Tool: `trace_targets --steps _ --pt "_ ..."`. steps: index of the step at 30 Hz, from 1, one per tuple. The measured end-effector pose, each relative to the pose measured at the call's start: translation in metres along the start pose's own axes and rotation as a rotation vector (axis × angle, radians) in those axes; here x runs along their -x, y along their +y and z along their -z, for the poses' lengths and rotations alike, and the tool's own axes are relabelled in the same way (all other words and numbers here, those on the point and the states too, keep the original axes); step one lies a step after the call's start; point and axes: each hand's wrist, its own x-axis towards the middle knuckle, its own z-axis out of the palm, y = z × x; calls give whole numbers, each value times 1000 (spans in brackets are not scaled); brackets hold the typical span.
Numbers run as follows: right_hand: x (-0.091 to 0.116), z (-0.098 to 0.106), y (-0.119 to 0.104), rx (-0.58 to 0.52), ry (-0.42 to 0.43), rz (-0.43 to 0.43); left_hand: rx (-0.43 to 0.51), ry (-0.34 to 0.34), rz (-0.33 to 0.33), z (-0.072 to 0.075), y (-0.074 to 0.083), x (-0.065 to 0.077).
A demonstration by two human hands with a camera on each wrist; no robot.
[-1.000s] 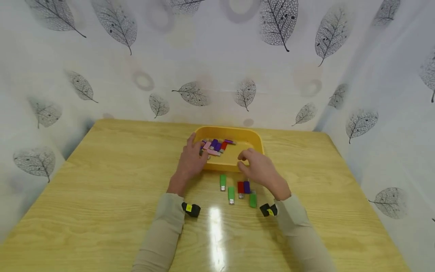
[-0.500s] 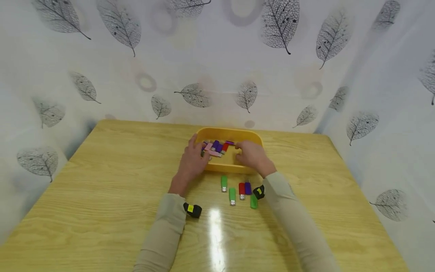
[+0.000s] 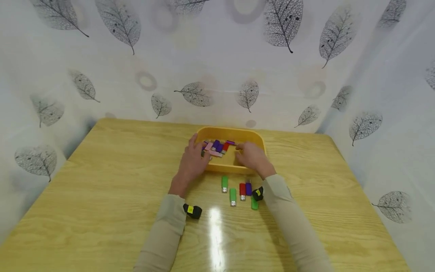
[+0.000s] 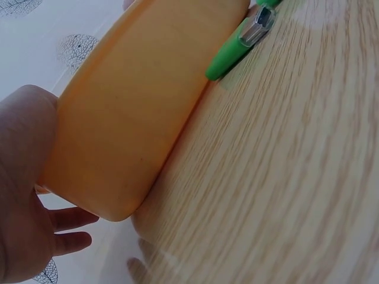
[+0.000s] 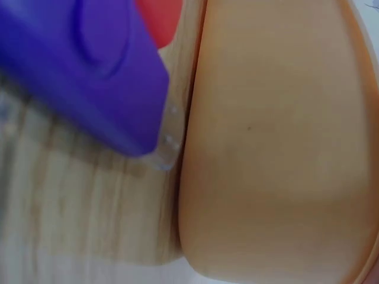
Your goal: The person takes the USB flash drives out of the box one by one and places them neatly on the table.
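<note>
My left hand (image 3: 193,158) grips the left end of a yellow plastic tray (image 3: 224,168), thumb over the front rim; in the left wrist view its fingers (image 4: 72,219) show by the tray's corner. My right hand (image 3: 252,155) reaches inside the tray's right part, thumb and index finger apart with nothing seen between them. Its index fingertip is close to a thin purple USB stick (image 3: 230,142) by the back wall. Beside it lie a red USB stick (image 3: 225,147), a purple USB stick (image 3: 216,144), a pink USB stick (image 3: 215,153) and several others, some partly hidden by my left hand.
In front of the tray on the wooden table (image 3: 119,189) lie green USB sticks (image 3: 232,196), a red one (image 3: 242,191) and a purple one (image 3: 249,188). A black wrist strap (image 3: 257,193) overlaps another green stick (image 3: 254,204). A leaf-patterned curtain (image 3: 210,56) hangs behind.
My right hand has moved forward and left from the tray's front rim into the tray, then stayed nearly still. The left hand has kept its place on the tray.
</note>
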Motion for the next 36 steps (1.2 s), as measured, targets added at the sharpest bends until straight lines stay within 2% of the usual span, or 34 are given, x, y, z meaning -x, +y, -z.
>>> trace_targets --steps 6,10,15,25,36 --pt "2 0 1 -15 -55 -29 13 -12 1 1 1 1" --pt "3 2 1 -36 -65 -43 16 -6 -15 1 2 0" --pt "1 5 0 -54 -82 -49 22 0 -3 3 2 0" --pt "2 6 0 -40 -101 -117 30 0 2 2 3 -1" --pt "1 4 -1 -41 -126 -101 29 -3 18 1 2 1"
